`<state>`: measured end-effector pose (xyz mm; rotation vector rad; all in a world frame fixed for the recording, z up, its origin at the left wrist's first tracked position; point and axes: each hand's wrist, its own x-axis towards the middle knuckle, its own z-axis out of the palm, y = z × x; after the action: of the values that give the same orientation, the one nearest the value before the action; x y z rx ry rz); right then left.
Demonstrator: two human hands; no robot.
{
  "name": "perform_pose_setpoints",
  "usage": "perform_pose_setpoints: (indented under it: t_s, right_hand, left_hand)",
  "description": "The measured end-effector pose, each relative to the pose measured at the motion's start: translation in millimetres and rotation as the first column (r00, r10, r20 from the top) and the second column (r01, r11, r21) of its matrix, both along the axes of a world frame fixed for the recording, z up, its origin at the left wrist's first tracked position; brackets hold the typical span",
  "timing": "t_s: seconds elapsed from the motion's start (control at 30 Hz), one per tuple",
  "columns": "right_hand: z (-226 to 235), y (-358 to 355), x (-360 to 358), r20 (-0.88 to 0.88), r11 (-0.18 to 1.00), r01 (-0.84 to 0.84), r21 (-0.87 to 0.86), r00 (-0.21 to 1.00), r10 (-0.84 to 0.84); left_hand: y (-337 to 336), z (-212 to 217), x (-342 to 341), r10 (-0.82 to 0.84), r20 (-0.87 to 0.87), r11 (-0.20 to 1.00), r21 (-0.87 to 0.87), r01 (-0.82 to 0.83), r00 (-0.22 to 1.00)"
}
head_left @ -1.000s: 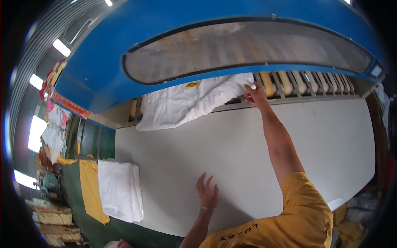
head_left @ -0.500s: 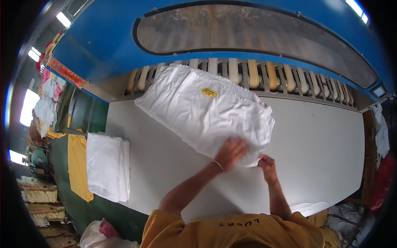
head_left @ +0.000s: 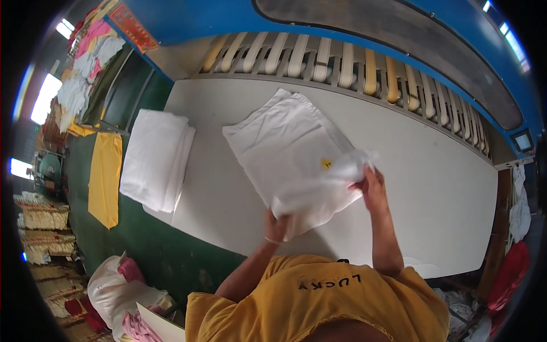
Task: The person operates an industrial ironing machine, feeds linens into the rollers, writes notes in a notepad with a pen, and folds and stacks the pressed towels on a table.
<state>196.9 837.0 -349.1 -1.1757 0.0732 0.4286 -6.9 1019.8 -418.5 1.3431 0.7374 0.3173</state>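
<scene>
White cotton cloth with a small yellow tag (head_left: 296,151), half a second ago spread flat near the roller edge of the white worktop (head_left: 433,188), now doubled over and drawn to the near edge. Left hand (head_left: 277,223) pinching the near fold; right hand (head_left: 373,185) gripping the lifted corner. Another fold made. Stack of folded white cloths (head_left: 154,159) at the worktop's left edge.

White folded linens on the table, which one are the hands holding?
The white sheet mid-table with a small yellow tag, gripped by the left hand and right hand. The folded stack lies untouched.
</scene>
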Motion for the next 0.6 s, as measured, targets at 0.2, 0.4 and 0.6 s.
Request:
perform_pose_setpoints:
  t_s: [0.2, 0.4, 0.6]
  right_hand:
    - [-86, -62, 62, 0.518, 0.733, 0.197, -0.651, 0.822, 0.239]
    - [-72, -70, 0, -0.127, 0.782, -0.176, -0.598, 0.984, 0.125]
    - [-32, -58, -20, -0.16, 0.974, -0.154, -0.164, 0.979, 0.128]
  left_hand:
    - [2, -27, -11, 0.065, -0.357, 0.963, 0.268, 0.036, 0.932]
    - [-20, -18, -43, -0.166, -0.375, 0.934, -0.357, 0.023, 0.912]
    - [12, 1, -62, -0.048, -0.126, 0.641, -0.765, -0.066, 0.991]
